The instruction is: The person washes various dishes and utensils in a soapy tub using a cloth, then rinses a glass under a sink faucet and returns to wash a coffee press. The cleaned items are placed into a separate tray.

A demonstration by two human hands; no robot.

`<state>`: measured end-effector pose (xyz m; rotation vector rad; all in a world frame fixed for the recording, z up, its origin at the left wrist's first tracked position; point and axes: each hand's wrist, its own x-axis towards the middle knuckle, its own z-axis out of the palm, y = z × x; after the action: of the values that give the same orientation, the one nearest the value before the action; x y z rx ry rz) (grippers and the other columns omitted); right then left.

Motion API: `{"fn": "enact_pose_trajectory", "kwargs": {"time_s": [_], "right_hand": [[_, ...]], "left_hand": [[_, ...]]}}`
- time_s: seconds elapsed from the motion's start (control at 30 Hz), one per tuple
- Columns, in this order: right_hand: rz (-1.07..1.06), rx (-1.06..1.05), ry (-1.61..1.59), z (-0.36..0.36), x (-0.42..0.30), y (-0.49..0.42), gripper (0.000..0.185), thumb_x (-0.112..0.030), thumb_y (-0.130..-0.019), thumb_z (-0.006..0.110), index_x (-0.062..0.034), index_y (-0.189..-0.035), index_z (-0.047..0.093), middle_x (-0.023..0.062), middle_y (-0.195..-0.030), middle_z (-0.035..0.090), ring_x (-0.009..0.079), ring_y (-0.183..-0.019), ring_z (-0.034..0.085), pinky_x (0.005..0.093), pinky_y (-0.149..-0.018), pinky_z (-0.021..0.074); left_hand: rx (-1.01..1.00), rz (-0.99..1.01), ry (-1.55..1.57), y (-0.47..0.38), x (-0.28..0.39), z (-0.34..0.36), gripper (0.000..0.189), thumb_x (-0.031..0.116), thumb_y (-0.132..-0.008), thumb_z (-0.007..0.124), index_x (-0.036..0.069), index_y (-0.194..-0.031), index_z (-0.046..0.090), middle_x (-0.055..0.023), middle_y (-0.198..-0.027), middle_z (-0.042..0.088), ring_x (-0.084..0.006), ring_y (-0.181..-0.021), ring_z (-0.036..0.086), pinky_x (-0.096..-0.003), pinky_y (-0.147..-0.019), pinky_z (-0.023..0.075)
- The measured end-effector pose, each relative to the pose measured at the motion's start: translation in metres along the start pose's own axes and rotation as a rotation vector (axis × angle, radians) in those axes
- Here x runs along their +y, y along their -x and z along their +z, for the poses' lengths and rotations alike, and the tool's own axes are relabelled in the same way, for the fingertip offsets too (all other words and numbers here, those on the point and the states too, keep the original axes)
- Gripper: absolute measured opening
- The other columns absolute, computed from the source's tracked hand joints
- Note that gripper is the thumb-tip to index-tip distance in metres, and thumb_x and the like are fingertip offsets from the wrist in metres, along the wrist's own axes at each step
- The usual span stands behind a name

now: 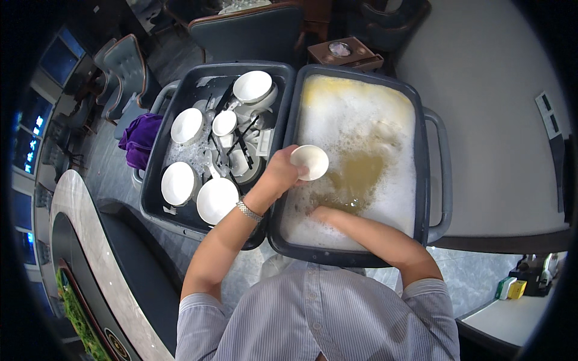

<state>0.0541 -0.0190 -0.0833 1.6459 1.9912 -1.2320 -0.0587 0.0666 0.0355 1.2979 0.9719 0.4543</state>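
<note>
My left hand [285, 169] grips a small white bowl [310, 161] by its rim, above the near-left part of a dark plastic tub [422, 180] of foamy, murky water [359, 176]. My right hand [321, 214] is sunk in the suds near that tub's front left; its fingers are hidden, so what they hold cannot be seen. In the adjoining dark tub [151, 180] on the left are several white bowls [217, 201], a small white cup [224, 123], black chopsticks [244, 149], spoons and a white rectangular dish [264, 142], with some foam among them.
A purple cloth [142, 140] hangs at the left tub's outer side. Padded chairs [246, 36] and a brown box [343, 52] stand beyond the tubs. A pale wall [487, 135] rises at the right, and a curved stone-topped counter [90, 225] lies at the left.
</note>
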Motion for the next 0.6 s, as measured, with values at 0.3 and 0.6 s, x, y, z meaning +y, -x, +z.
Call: {"fn": "enact_pose_trajectory", "kwargs": {"time_s": [0.3,0.6], "right_hand": [[0.033,0.02,0.087,-0.018,-0.012,0.03,0.026,-0.021,-0.078,0.054,-0.0003,-0.094,0.059,0.0141,-0.09,0.061,0.0238,-0.087,0.055,0.0339,-0.073,0.0447],[-0.115,0.441,-1.226,-0.063,0.025,0.051,0.03,-0.002,-0.073,0.063,-0.0059,-0.102,0.057,0.002,-0.087,0.06,0.0107,-0.081,0.054,0.0257,-0.07,0.0445]], "left_hand": [[0.513,0.183,-0.353,0.0,-0.018,-0.045,0.029,0.024,-0.078,0.06,-0.004,-0.084,0.062,-0.0193,-0.063,0.061,-0.0243,-0.054,0.061,-0.0343,-0.048,0.0461],[0.554,0.679,-0.899,0.008,-0.02,-0.073,0.029,0.01,-0.073,0.062,-0.003,-0.097,0.055,-0.0205,-0.087,0.057,-0.0349,-0.079,0.056,-0.0403,-0.068,0.0448]]}}
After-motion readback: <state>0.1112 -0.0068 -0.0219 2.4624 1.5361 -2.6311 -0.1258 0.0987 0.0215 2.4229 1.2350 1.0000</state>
